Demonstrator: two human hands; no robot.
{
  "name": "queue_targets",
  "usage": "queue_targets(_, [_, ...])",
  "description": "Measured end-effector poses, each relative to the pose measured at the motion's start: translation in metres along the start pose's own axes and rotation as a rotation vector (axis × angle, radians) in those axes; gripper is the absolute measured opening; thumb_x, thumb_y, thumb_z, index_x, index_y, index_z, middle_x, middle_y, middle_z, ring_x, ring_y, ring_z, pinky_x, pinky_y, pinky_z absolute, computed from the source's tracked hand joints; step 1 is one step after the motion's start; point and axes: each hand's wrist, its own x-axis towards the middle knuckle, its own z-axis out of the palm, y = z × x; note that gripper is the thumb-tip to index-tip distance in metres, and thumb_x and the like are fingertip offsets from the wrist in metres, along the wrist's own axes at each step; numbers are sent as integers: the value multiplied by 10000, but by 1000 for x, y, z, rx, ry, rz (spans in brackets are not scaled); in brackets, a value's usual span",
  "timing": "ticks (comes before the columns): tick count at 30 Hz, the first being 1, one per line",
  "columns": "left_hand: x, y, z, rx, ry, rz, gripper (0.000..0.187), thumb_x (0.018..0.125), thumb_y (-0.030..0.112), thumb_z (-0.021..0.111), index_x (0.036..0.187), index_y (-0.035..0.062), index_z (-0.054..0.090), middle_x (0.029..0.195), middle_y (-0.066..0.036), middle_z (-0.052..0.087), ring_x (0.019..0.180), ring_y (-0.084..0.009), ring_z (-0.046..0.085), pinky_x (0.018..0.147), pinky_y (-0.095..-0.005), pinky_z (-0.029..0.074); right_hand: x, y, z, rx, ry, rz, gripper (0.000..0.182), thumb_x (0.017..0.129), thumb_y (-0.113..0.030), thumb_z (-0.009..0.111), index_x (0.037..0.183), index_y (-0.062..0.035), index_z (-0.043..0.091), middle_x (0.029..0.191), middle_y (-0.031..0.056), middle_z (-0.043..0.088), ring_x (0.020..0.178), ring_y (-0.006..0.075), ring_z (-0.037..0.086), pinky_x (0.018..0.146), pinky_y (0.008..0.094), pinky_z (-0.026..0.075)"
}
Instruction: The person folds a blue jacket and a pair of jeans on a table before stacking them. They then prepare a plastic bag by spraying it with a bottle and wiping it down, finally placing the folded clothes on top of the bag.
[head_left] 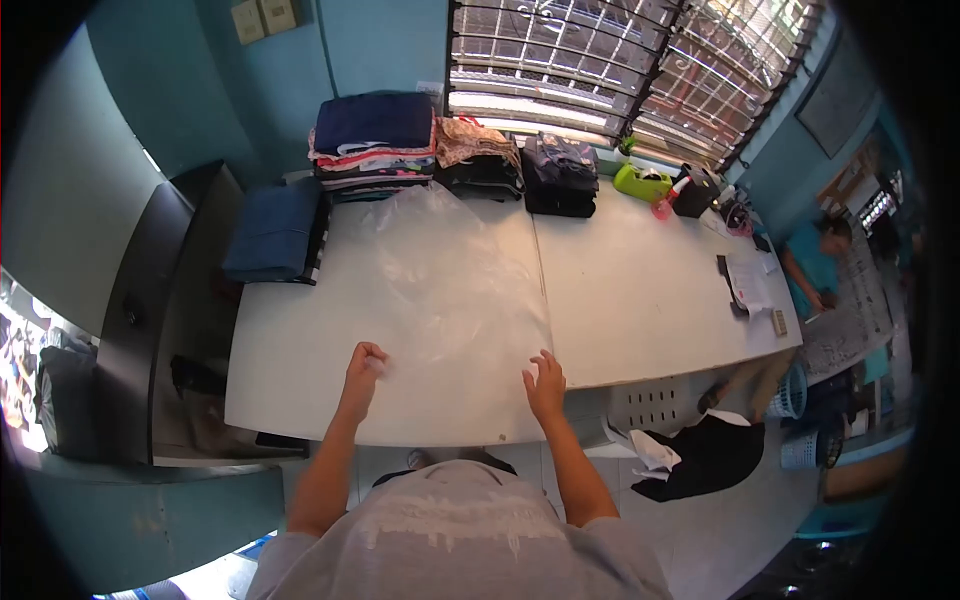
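Observation:
A large clear plastic bag point(450, 285) lies spread flat on the white table point(640, 300), reaching from the near edge toward the stacked clothes. My left hand point(365, 365) pinches the bag's near left corner with closed fingers. My right hand point(546, 385) rests on the near right corner, fingers spread on the plastic.
Stacks of folded clothes point(375, 145) line the far edge under the window, with a darker stack point(560, 175) beside them. Folded blue cloth point(275, 230) sits at the left edge. A green tape dispenser point(641, 182) and papers point(750, 285) lie right. A seated person point(815, 265) is beyond. Dark clothing point(700, 455) lies on the floor.

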Motion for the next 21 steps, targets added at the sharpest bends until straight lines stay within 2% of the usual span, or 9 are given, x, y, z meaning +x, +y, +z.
queue_targets(6, [-19, -2, -75, 102, 181, 73, 91, 827, 96, 405, 873, 93, 483, 794, 0, 454, 746, -83, 450, 672, -208, 382, -13, 13, 13, 110, 84, 110, 335, 746, -65, 596, 1069, -53, 507, 1248, 174, 422, 1155, 330, 399, 940, 424, 335])
queue_targets(8, [-35, 18, -92, 116, 256, 79, 98, 835, 128, 402, 873, 97, 487, 770, 8, 439, 715, -73, 438, 631, -196, 369, 4, 10, 13, 200, 68, 68, 328, 762, -59, 580, 1079, -38, 499, 1234, 182, 426, 1159, 341, 390, 960, 419, 323])
queue_targets(10, [-45, 23, -121, -37, 371, 77, 114, 858, 189, 416, 880, 105, 491, 753, 20, 424, 676, -63, 421, 589, -186, 348, 24, 1, 20, 296, 52, 16, 320, 775, -67, 574, 1082, -31, 495, 1228, 184, 427, 1159, 343, 389, 964, 412, 320])
queue_targets(11, [-51, 30, -129, -204, 470, 127, 126, 869, 215, 426, 880, 111, 497, 747, 25, 421, 661, -67, 417, 589, -183, 349, 31, -3, 28, 335, 6, 34, 317, 781, -74, 574, 1085, -29, 494, 1221, 182, 432, 1146, 336, 404, 949, 405, 337])
queue_targets(14, [-67, 56, -178, -59, 719, 216, 135, 869, 223, 423, 872, 114, 503, 738, 29, 412, 664, -59, 411, 593, -180, 344, 66, -24, 45, 478, -146, 93, 311, 797, -91, 575, 1091, -30, 494, 1201, 173, 449, 1096, 302, 451, 894, 374, 387])
queue_targets(16, [-77, 86, -215, -44, 832, 382, 151, 876, 218, 404, 866, 112, 511, 731, 31, 399, 658, -56, 402, 580, -184, 337, 85, -57, 48, 611, -286, 179, 309, 800, -95, 581, 1092, -37, 499, 1187, 160, 461, 1049, 265, 487, 841, 341, 424])
queue_targets(18, [-96, 116, -272, 449, 991, 340, 159, 865, 200, 410, 876, 81, 515, 727, 29, 414, 647, -71, 420, 563, -214, 346, 112, -72, 71, 613, -355, 124, 319, 821, -152, 567, 1116, -62, 488, 1177, 108, 472, 1021, 221, 490, 790, 309, 424])
queue_targets(20, [-120, 141, -340, 834, 1094, 379, 161, 842, 151, 389, 897, 71, 517, 737, -30, 499, 652, -167, 508, 576, -303, 396, 136, -99, 86, 706, -424, 157, 368, 834, -224, 560, 1156, -81, 457, 1181, 83, 469, 1016, 202, 488, 777, 310, 419])
queue_targets(21, [-125, 165, -352, 1069, 1168, 302, 177, 831, 131, 375, 923, 81, 517, 772, -65, 535, 687, -221, 536, 610, -343, 408, 151, -121, 88, 800, -461, 213, 413, 837, -268, 560, 1184, -87, 432, 1191, 83, 461, 1026, 205, 484, 790, 326, 415])
